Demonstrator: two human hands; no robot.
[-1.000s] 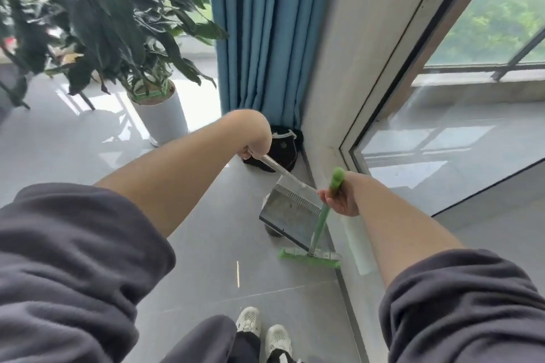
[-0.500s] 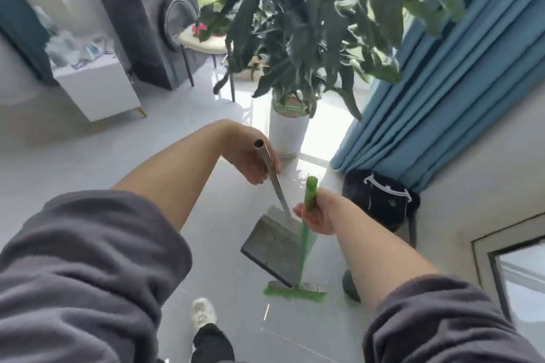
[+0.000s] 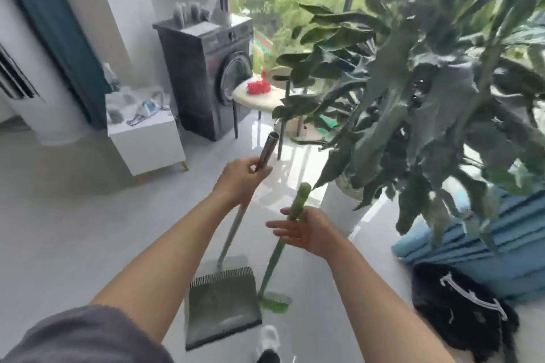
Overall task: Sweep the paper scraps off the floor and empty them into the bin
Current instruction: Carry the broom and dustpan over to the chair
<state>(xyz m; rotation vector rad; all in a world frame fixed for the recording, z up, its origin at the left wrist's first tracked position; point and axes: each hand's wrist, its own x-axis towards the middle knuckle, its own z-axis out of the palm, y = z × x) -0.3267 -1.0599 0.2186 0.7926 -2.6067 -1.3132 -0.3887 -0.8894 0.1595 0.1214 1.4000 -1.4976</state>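
Bright, daylit from window (image 3: 280, 9) at back. Glaring white off glossy floor (image 3: 256, 127). Smeared by motion blur, worst across plant (image 3: 427, 82) leaves. Bowed at edges, wide-angle.

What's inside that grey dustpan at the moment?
The dustpan shows only a bare grey inside; nothing lying in it that the blur lets me see. The floor under it is hidden.
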